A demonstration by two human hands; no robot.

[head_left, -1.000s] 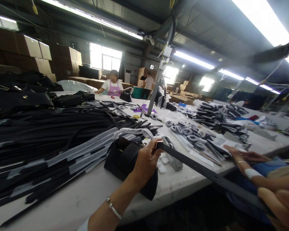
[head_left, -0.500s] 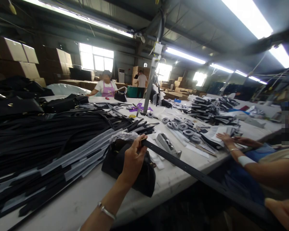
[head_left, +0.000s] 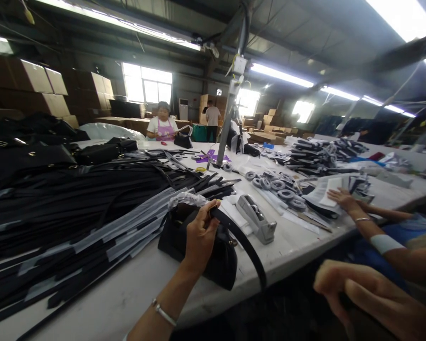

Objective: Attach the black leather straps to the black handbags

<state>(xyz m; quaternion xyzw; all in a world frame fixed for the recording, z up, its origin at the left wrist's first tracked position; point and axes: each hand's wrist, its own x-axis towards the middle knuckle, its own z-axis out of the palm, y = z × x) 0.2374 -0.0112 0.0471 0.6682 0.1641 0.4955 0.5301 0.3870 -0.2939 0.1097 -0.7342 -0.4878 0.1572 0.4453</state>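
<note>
My left hand [head_left: 201,234] is closed on the end of a black strap [head_left: 246,239], pinching it beside a gold-coloured metal piece [head_left: 212,208]. From there the strap curves down past the table's front edge, and its lower part is lost in the dark. Just behind my left hand a black handbag [head_left: 222,263] sits on the table, with crumpled white wrapping [head_left: 186,199] at its top. At the lower right my right hand [head_left: 365,289] is held off the table with its fingers curled. Whatever lies within them, if anything, is hidden.
Many black straps [head_left: 74,189] cover the left of the table [head_left: 120,293]. A grey tape dispenser [head_left: 253,218] and several tape rolls [head_left: 279,184] lie to the right. A co-worker's hand [head_left: 342,199] rests on white sheets. Another person [head_left: 162,125] sits across the table, near a metal post [head_left: 227,123].
The strap has gone from stretched straight between my hands to slack, drooping over the table edge. My right hand has come leftward and up into fuller view. The camera view has shifted slightly.
</note>
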